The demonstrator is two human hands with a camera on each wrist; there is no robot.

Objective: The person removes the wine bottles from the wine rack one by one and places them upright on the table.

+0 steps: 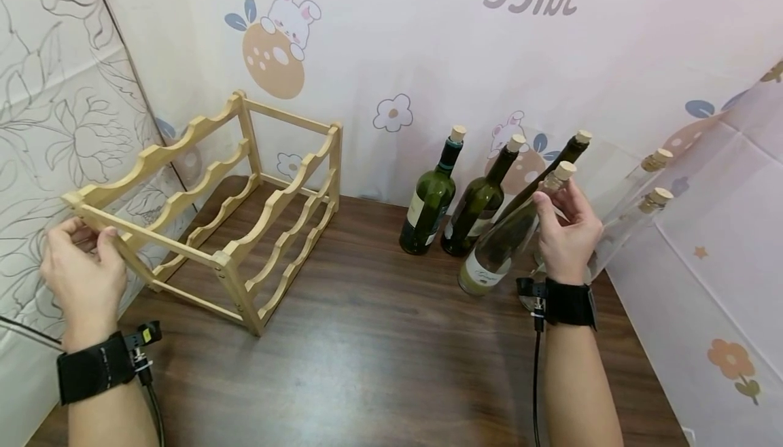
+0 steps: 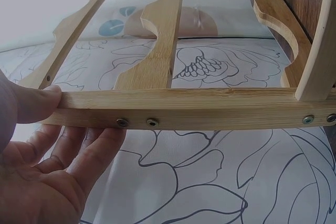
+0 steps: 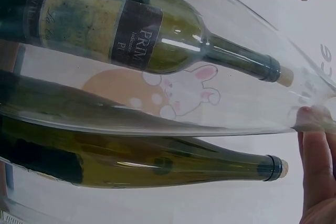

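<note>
A wooden wine rack (image 1: 153, 235) with scalloped rails stands at the left. My left hand (image 1: 85, 274) holds its near left corner post; in the left wrist view the thumb lies over the post (image 2: 226, 109) and the fingers curl under it. At the right, my right hand (image 1: 569, 236) pinches the neck of a clear corked bottle (image 1: 497, 250), which leans with its base toward the left. A pale label wraps its lower part. Through its glass, the right wrist view shows a green wine bottle (image 3: 178, 35).
Two green wine bottles (image 1: 433, 197) (image 1: 476, 215) stand near the back wall, with a dark bottle (image 1: 570, 153) partly hidden beside them. Two clear corked bottles (image 1: 639, 212) (image 1: 645, 168) stand right of my right hand. Patterned sheets (image 1: 391, 39) enclose the brown table (image 1: 367, 338).
</note>
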